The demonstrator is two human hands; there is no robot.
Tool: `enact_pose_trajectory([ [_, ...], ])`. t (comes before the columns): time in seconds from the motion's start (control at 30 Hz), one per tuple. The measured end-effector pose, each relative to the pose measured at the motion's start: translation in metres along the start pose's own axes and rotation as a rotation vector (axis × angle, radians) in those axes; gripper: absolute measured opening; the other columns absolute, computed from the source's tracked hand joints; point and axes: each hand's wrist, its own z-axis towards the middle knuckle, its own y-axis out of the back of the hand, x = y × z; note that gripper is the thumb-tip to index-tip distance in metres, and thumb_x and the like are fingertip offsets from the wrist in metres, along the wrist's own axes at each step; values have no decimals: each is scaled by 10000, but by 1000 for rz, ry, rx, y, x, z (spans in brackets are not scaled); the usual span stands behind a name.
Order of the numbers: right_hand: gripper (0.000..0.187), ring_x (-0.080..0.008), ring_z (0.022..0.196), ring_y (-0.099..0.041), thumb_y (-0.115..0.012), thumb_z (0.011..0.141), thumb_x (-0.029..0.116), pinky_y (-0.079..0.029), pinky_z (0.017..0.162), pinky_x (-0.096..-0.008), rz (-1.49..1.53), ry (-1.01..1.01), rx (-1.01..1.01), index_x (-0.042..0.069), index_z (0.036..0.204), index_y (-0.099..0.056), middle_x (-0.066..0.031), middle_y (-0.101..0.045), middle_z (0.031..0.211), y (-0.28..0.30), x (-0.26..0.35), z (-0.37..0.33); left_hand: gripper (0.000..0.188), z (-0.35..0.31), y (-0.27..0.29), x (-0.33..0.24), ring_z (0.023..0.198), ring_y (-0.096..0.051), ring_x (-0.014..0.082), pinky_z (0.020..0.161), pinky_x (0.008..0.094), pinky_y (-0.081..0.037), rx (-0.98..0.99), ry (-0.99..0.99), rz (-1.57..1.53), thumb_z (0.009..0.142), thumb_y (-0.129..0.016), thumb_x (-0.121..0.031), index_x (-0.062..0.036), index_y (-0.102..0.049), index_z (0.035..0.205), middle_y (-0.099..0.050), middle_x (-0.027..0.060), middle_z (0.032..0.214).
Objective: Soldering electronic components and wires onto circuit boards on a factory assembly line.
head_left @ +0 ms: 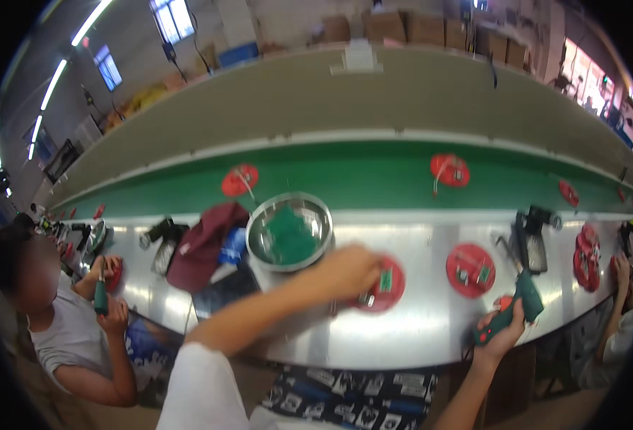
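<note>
My left hand (359, 271) reaches across the bench over the left edge of a red disc (396, 295). That disc carries a small green circuit board (386, 280). The hand is smeared by motion and its fingers look curled, but whether they hold anything is unclear. In my right hand (506, 333) is a dark green soldering gun (520, 304) with red buttons, its thin bent tip pointing up and away. Between the hands lies another red disc (471, 271) with a green board and a pale wire on it.
A steel bowl (253, 247) with green pieces stands ahead-left, beside a maroon cap (205, 247). A black soldering stand (535, 244) and stacked red discs (586, 258) are to the right. Red discs lie on the green belt (345, 168). Co-workers sit on both sides; the left one (80, 337) holds a similar tool.
</note>
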Motion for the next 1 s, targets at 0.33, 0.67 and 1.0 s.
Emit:
enact_pose_trajectory([
  [0.33,342,-125,534,-506,-450,1015,304,-407,456,-262,-70,85,193,-16,1036,-570,-110,-597,904,-5,-3,27,209,-45,76,60,761,-662,307,689,414,-507,-730,-78,233,904,-545,-92,-11,-675,1047,-688,170,873],
  [0.67,361,-96,466,-455,-430,1031,341,-380,396,-235,-82,18,156,-5,1040,-533,-82,-556,863,6,-16,23,122,-54,62,91,767,-674,381,746,413,-532,-527,107,298,826,-614,-97,6,-641,885,-684,209,808],
  [1.0,355,-106,518,-470,-423,1027,294,-381,439,-230,-97,66,219,-32,1087,-549,-113,-576,912,7,-11,26,152,-22,56,100,780,-693,361,777,407,-557,-388,258,361,776,-650,-89,-21,-762,854,-706,199,817],
])
